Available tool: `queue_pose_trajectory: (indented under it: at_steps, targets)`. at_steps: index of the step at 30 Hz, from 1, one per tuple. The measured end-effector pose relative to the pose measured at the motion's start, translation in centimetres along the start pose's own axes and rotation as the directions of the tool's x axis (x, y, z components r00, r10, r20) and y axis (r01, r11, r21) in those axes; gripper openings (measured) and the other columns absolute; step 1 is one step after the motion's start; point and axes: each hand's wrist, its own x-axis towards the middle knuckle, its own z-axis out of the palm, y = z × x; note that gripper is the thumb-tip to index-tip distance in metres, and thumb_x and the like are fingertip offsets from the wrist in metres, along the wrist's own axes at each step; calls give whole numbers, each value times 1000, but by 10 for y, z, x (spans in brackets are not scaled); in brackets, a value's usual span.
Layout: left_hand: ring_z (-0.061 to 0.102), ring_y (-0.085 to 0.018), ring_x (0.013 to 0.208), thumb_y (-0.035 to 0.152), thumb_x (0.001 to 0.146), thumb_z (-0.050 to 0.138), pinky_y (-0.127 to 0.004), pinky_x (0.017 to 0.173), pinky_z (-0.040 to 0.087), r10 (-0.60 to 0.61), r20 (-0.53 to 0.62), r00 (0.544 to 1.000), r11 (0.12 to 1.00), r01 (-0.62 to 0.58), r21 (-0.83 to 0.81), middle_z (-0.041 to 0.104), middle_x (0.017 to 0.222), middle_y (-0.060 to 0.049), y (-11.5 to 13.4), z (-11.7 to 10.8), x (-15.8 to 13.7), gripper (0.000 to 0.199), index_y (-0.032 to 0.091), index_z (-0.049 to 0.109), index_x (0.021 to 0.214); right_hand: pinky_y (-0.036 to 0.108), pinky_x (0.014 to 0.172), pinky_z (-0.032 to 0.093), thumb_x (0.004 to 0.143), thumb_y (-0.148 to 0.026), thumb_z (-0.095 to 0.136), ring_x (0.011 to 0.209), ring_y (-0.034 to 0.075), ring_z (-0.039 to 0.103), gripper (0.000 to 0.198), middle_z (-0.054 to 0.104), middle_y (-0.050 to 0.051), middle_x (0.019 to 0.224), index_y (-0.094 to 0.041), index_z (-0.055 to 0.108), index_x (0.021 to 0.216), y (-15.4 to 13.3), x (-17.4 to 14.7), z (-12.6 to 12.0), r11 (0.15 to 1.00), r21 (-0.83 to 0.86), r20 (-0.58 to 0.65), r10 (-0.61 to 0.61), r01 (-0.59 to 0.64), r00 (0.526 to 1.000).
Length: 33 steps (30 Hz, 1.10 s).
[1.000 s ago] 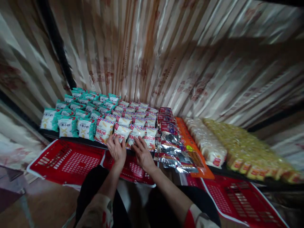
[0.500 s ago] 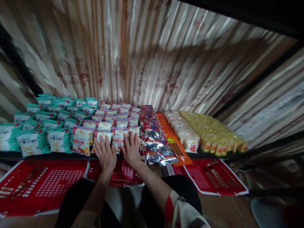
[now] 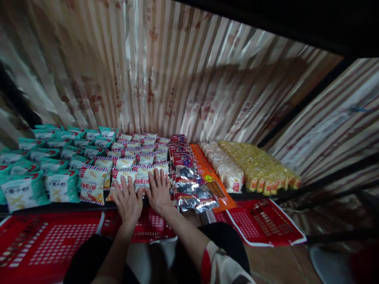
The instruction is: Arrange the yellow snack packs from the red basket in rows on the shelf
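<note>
My left hand (image 3: 128, 199) lies with fingers spread against the front of a white snack bag (image 3: 121, 175) with a striped top edge. Beside it, my right hand (image 3: 159, 192) rests its outstretched fingers on the front bags of the same kind, partly covering another snack bag (image 3: 143, 178). Rows of these striped-edge bags (image 3: 146, 158) stand behind on the shelf. Just left of my left hand, one more such bag (image 3: 94, 184) leans at the front edge. Dark red and silver packets (image 3: 184, 175) lie overlapped right of my right hand.
Teal snack bags (image 3: 62, 186) fill the left of the shelf. To the right lie an orange packet (image 3: 204, 163), white wrapped items (image 3: 223, 165) and yellow wrapped items (image 3: 260, 165). Red baskets (image 3: 68, 240) sit below the shelf edge. Striped sheeting (image 3: 166, 71) hangs behind; a dark beam (image 3: 296, 23) crosses above.
The view has shifted slightly, so the shelf sits a little lower and further left. Both hands stay spread against the front bags, and those bags stand closer together under my right hand.
</note>
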Motion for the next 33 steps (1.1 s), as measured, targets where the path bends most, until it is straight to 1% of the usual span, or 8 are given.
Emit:
queue_pose_trajectory:
  at_steps: [4,9,13,18,24,28,31,33]
  targets:
    - [2,-32,139,38,90,38,-61,108,11,-6,-9,1000,1000,6,25,21,148,-19,-1,2,0,56,13,30,140,57,107,16,90,-33,41,140,30,3,60,18,13,151,-18,20,144,-7,-1,-7,1000,15,-44,-20,21,999]
    - [1,-29,140,28,91,35,-58,109,12,-16,31,999,999,15,32,21,149,-16,-4,3,1,51,15,31,140,61,105,17,88,-27,45,139,34,1,56,15,9,152,-28,28,141,-10,-1,-5,990,31,-49,-136,138,990]
    - [0,-29,140,26,90,35,-58,110,11,-41,47,998,999,39,30,19,150,-15,-5,1,2,51,15,30,140,60,105,20,88,-26,46,139,34,2,54,14,9,152,-27,31,140,-11,0,1,987,31,-78,-156,158,985]
    - [2,-26,140,28,92,31,-55,111,7,-83,5,997,995,83,-54,12,151,-15,1,1,1,57,14,13,144,59,106,20,89,-23,44,139,34,-2,56,7,5,153,-29,26,142,-17,-2,1,972,3,-144,-234,237,961]
    - [2,-25,140,25,93,26,-54,112,7,-112,-96,989,986,99,-133,9,151,-15,12,-6,3,58,14,2,145,56,107,21,88,-25,46,139,32,-3,58,10,-2,153,-33,25,141,-28,-1,4,937,-28,-92,-349,348,933]
    - [-3,-27,140,26,93,27,-55,111,8,-211,-168,963,971,186,-149,2,152,-13,3,-30,12,55,15,11,145,56,106,22,88,-27,47,139,32,-5,56,16,-3,152,-34,28,140,-37,5,-2,911,3,-33,-412,413,910]
    - [-5,-28,140,29,94,27,-54,112,8,-308,-253,917,950,280,-141,1,152,-14,-16,-45,23,54,11,16,144,54,106,23,89,-27,45,139,32,-3,53,20,-2,151,-33,31,139,-41,10,-5,911,12,-20,-411,412,911]
    - [-4,-29,140,31,93,27,-54,111,10,-398,-258,880,917,374,-140,4,152,-17,-30,-46,29,56,8,18,143,53,106,23,90,-26,44,139,31,-1,51,22,0,150,-32,32,139,-42,11,-4,914,13,-16,-404,404,915]
